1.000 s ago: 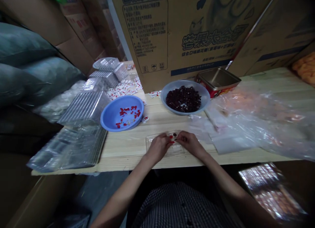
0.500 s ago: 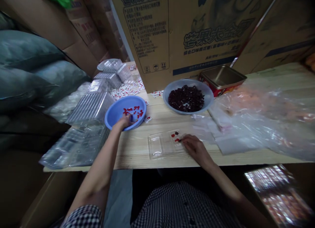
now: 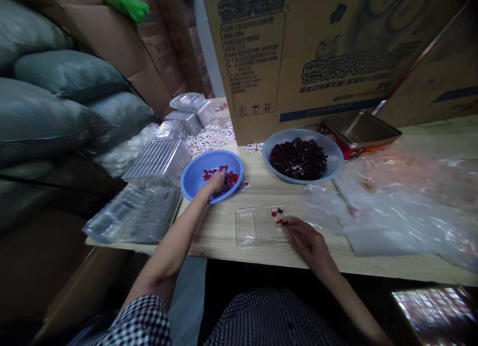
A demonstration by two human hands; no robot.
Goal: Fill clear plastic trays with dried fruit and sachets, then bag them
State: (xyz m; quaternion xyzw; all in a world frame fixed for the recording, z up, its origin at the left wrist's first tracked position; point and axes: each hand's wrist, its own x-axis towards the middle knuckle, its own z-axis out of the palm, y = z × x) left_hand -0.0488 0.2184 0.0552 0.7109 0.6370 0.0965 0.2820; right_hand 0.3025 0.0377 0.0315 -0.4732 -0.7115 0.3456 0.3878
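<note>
Likely picking step: left hand (image 3: 218,182) in blue bowl (image 3: 190,179) of red pieces (image 3: 209,173), right hand (image 3: 308,239) narrowed at clear tray (image 3: 246,227), both grips unclear, lifting one calls for fine pinch.

The bare left arm (image 3: 174,244) stretches far from a black-and-white checked cloth sleeve (image 3: 144,318), its left hand (image 3: 217,181) angled down; the bare right hand (image 3: 309,240) rests nearer, rightward, fingers (image 3: 295,225) bent, pointing left.
</note>
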